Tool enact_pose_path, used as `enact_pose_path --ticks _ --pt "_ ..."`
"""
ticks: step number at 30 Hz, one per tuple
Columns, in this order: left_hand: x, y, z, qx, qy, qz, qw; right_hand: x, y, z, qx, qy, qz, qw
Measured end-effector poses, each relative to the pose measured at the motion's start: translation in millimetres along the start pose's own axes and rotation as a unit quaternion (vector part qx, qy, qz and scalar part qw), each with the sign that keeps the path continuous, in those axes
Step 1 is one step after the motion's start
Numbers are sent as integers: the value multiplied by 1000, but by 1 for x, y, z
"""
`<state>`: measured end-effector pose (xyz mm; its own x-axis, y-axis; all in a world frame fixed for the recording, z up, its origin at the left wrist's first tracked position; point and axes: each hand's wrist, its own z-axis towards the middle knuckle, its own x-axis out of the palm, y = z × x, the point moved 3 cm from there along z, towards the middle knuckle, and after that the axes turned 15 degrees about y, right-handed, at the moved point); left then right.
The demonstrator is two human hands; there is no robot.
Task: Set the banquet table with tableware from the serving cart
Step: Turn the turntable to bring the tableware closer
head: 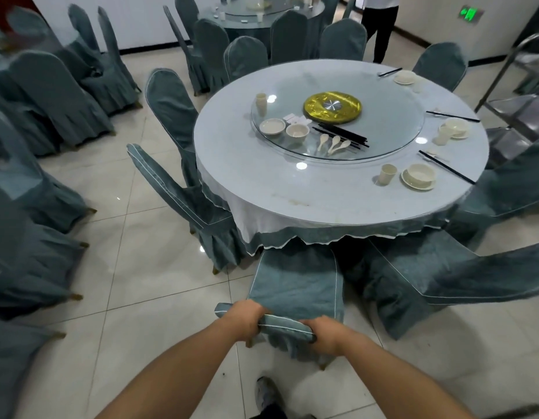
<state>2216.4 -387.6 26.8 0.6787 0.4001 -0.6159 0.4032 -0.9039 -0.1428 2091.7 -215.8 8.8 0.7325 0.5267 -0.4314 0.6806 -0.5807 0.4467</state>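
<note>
Both my hands grip the top of a teal-covered chair back (295, 285) tucked at the near edge of the round banquet table (292, 189). My left hand (245, 320) holds its left corner and my right hand (325, 334) its right corner. On the glass turntable (392, 131) lie a stack of cups (261, 102), a plate (272, 127), a bowl (297, 133), three spoons (333, 145) and a bundle of black chopsticks (342, 134). Three place settings with a bowl on a plate (418, 176), a cup (387, 174) and chopsticks (446, 166) line the table's right side.
The steel serving cart (516, 98) stands at the right edge. Covered chairs (177, 189) ring the table and fill the left of the room. A second round table (262, 13) stands behind, with a person (380, 28) next to it. Tiled floor (141, 297) lies to my left.
</note>
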Motion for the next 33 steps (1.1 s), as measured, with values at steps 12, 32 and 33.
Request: enact_pose_path --ticks 12,32,33 --pt "-15 29 19 5 -15 32 999 -15 11 23 -20 -33 13 999" --pt "-59 166 16 54 122 -97 986 -91 120 101 51 -31 178 982" --pt "-63 184 20 48 106 -116 986 -98 131 112 61 -40 191 979"
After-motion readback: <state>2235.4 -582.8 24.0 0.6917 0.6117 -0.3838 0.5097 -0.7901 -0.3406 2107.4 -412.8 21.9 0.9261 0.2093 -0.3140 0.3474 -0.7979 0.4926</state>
